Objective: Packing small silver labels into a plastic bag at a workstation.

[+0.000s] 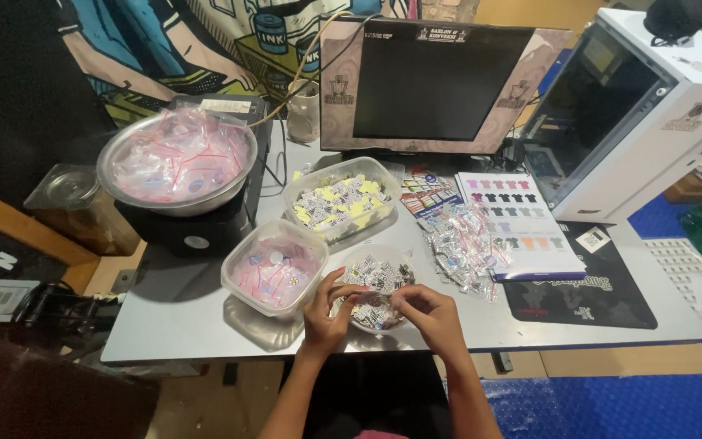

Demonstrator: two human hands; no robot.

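I am looking down at both hands working over a small round clear bowl (375,280) of little printed paper tags, which is sitting at the near edge of the grey table (188,325). My left hand (327,313) is curling its fingers around one small tag or packet at the bowl's left rim — pinching it between thumb and fingertips. My right hand (431,313) is meeting it from the other side, fingers bent and gripping the same small piece, though it is too tiny for me to tell exactly what it is.

Just left of the bowl, a square clear tub (274,267) is holding small zip bags with red seal lines. Behind it, a larger clear tub (340,199) is carrying yellow and white printed tags. A metal basin (176,162) heaped with more zip bags is sitting farther left on a black box. A loose pile of bags (461,244) is lying right of the bowl, overlapping a shirt colour chart (522,223). A dark monitor (432,81) is standing behind.
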